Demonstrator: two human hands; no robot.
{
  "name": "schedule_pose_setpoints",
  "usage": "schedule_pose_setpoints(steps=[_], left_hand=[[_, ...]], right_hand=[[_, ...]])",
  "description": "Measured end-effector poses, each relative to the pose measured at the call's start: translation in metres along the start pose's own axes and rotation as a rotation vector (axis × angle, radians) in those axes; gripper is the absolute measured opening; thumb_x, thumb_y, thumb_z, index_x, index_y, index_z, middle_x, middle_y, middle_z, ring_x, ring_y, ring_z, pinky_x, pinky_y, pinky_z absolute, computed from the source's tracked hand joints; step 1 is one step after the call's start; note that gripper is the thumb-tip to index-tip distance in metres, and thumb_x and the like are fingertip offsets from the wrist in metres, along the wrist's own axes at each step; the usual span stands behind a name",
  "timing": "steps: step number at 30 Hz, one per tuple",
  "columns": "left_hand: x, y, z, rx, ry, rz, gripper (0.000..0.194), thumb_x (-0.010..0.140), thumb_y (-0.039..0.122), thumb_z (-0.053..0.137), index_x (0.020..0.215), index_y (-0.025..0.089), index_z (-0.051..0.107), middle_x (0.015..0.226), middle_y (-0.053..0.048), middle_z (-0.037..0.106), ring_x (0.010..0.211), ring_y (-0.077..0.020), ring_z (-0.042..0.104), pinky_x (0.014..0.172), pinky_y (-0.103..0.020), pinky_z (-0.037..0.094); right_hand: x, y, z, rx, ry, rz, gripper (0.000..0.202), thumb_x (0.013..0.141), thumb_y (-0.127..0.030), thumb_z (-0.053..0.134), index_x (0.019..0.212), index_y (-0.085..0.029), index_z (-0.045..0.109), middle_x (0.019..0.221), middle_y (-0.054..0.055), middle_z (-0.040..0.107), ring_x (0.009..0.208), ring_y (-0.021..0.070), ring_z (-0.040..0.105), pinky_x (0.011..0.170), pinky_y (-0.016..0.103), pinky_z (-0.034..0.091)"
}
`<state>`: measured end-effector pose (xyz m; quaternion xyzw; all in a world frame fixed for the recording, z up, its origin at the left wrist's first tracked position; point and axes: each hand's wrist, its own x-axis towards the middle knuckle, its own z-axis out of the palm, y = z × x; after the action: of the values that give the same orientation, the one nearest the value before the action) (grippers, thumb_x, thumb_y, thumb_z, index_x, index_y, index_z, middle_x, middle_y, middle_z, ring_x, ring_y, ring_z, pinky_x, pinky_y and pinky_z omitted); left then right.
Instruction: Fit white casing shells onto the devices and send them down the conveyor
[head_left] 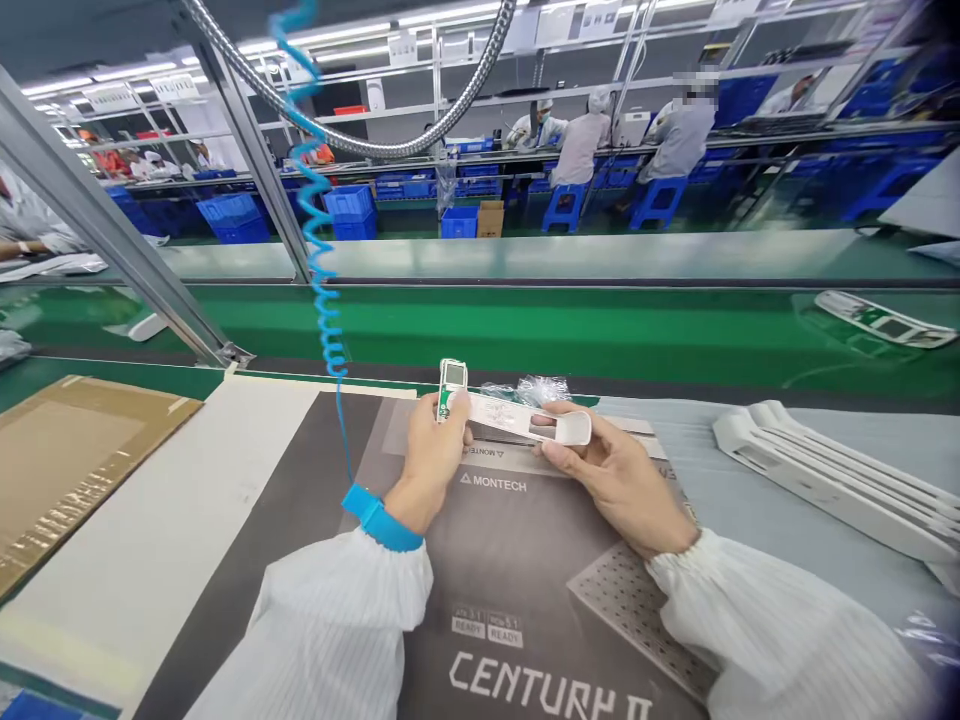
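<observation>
Over the dark printed cardboard, my left hand (pixel 435 445) is closed on a small white plastic part with a green circuit board and a little grey screen (pixel 454 374), held upright. My right hand (pixel 611 470) grips the right end of a long white plastic housing (pixel 499 413) with a rectangular cut-out near that end. The housing's left end meets my left fingers; whether they hold it too is hidden. A blue wrist strap (pixel 382 518) is around my left wrist, with a coiled blue cord (pixel 319 250) rising from it.
Flat dark cardboard (pixel 360 610) covers the bench. Stacked long white plastic shells (pixel 832 480) lie at right, brown cardboard (pixel 82 460) at left. Beyond runs a green conveyor belt (pixel 570 335) carrying another white part with a board (pixel 885 320). Clear plastic wrap (pixel 544 388) lies behind my hands.
</observation>
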<state>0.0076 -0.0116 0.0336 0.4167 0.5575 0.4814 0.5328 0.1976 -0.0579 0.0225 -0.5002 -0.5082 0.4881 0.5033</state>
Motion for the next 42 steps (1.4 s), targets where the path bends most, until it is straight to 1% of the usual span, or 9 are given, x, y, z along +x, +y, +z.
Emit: schedule_pose_setpoints(steps=[3, 6, 10, 14, 22, 30, 36, 39, 42], left_hand=[[0.004, -0.004, -0.005, 0.155, 0.123, 0.070, 0.042, 0.096, 0.056, 0.037, 0.090, 0.019, 0.058, 0.062, 0.000, 0.057, 0.054, -0.0137, 0.052, 0.054, -0.025, 0.038], [0.003, -0.001, -0.010, 0.312, 0.183, 0.287, 0.035, 0.098, 0.047, 0.039, 0.107, 0.022, 0.062, 0.089, -0.004, 0.068, 0.072, -0.0162, 0.060, 0.069, -0.028, 0.044], [-0.007, 0.006, -0.008, 0.352, -0.110, 0.541, 0.031, 0.093, 0.034, 0.055, 0.121, 0.023, 0.060, 0.121, -0.005, 0.065, 0.107, -0.0194, 0.060, 0.093, -0.030, 0.043], [-0.017, 0.001, 0.002, 0.412, -0.426, 0.498, 0.028, 0.088, 0.029, 0.063, 0.115, 0.024, 0.066, 0.121, -0.004, 0.067, 0.113, -0.0221, 0.059, 0.102, -0.033, 0.041], [-0.027, -0.006, 0.015, 0.296, -0.380, 0.417, 0.030, 0.088, 0.030, 0.064, 0.117, 0.024, 0.064, 0.121, -0.003, 0.066, 0.112, -0.0204, 0.060, 0.100, -0.035, 0.045], [-0.033, -0.012, 0.026, 0.211, -0.402, 0.384, 0.031, 0.088, 0.029, 0.064, 0.119, 0.022, 0.061, 0.127, -0.005, 0.064, 0.112, -0.0202, 0.061, 0.101, -0.035, 0.047], [-0.054, -0.009, 0.037, 0.779, -0.419, 0.538, 0.041, 0.100, 0.039, 0.039, 0.137, 0.023, 0.048, 0.127, -0.011, 0.063, 0.112, -0.0284, 0.062, 0.097, -0.046, 0.048], [-0.064, -0.004, 0.046, 1.135, -0.553, 0.488, 0.054, 0.096, 0.053, 0.042, 0.130, 0.013, 0.053, 0.110, -0.017, 0.069, 0.093, -0.0355, 0.068, 0.082, -0.050, 0.053], [-0.064, -0.004, 0.050, 1.237, -0.558, 0.559, 0.054, 0.097, 0.055, 0.035, 0.122, 0.012, 0.057, 0.102, -0.016, 0.071, 0.082, -0.0341, 0.070, 0.073, -0.049, 0.054]], right_hand=[[0.005, 0.005, -0.006, -0.036, 0.033, -0.056, 0.052, 0.076, -0.053, 0.075, 0.117, -0.026, 0.060, 0.115, 0.008, 0.069, 0.092, 0.0230, 0.068, 0.093, 0.045, 0.053], [0.006, 0.006, -0.013, -0.069, 0.061, -0.071, 0.050, 0.076, -0.055, 0.074, 0.114, -0.025, 0.062, 0.112, 0.008, 0.069, 0.100, 0.0254, 0.065, 0.095, 0.045, 0.051], [0.004, 0.002, -0.013, -0.063, 0.019, -0.038, 0.046, 0.080, -0.056, 0.069, 0.113, -0.025, 0.064, 0.112, 0.007, 0.069, 0.092, 0.0239, 0.066, 0.091, 0.042, 0.052], [0.002, -0.001, -0.012, -0.062, -0.057, -0.087, 0.044, 0.084, -0.057, 0.064, 0.114, -0.024, 0.065, 0.105, 0.006, 0.069, 0.089, 0.0232, 0.064, 0.085, 0.038, 0.052], [0.003, -0.001, -0.010, -0.082, 0.086, -0.187, 0.043, 0.087, -0.057, 0.059, 0.114, -0.024, 0.069, 0.117, 0.006, 0.067, 0.115, 0.0276, 0.056, 0.099, 0.038, 0.043], [0.003, 0.001, -0.005, 0.195, 0.023, -0.102, 0.038, 0.089, -0.051, 0.061, 0.116, -0.026, 0.069, 0.120, 0.004, 0.069, 0.114, 0.0250, 0.059, 0.104, 0.039, 0.041], [0.001, -0.011, 0.008, 0.755, 0.160, 0.216, 0.047, 0.088, -0.064, 0.053, 0.087, -0.020, 0.070, 0.082, 0.004, 0.072, 0.084, 0.0213, 0.066, 0.085, 0.038, 0.054], [-0.001, -0.013, 0.006, 0.986, 0.165, 0.367, 0.052, 0.092, -0.061, 0.046, 0.063, -0.020, 0.059, 0.045, -0.004, 0.048, 0.049, 0.0130, 0.053, 0.064, 0.030, 0.054], [-0.001, -0.014, -0.001, 1.048, 0.124, 0.363, 0.054, 0.091, -0.061, 0.047, 0.058, -0.020, 0.053, 0.039, -0.006, 0.036, 0.044, 0.0108, 0.046, 0.057, 0.027, 0.051]])
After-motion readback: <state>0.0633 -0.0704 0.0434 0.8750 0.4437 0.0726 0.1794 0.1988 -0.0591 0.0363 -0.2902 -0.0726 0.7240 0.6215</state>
